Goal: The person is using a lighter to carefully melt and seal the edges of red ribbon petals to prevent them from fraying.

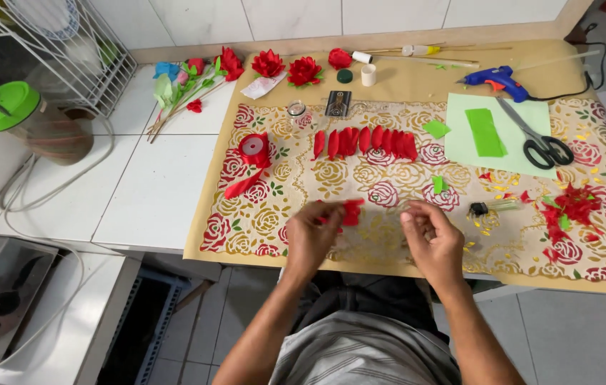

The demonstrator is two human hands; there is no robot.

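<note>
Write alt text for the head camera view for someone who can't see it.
Seen from above, a person's left hand pinches a small red paper piece while the right hand hovers beside it, over a rose-patterned mat. Farther back lie a row of red petals, scissors on green paper, a blue glue gun and finished red paper flowers.

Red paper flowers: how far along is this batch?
Done: finished red flowers lie at the table's back, and a row of cut petals is laid out. In hand: the left hand holds a red piece; the right hand is beside it. Left: the row of petals is unassembled.
</note>
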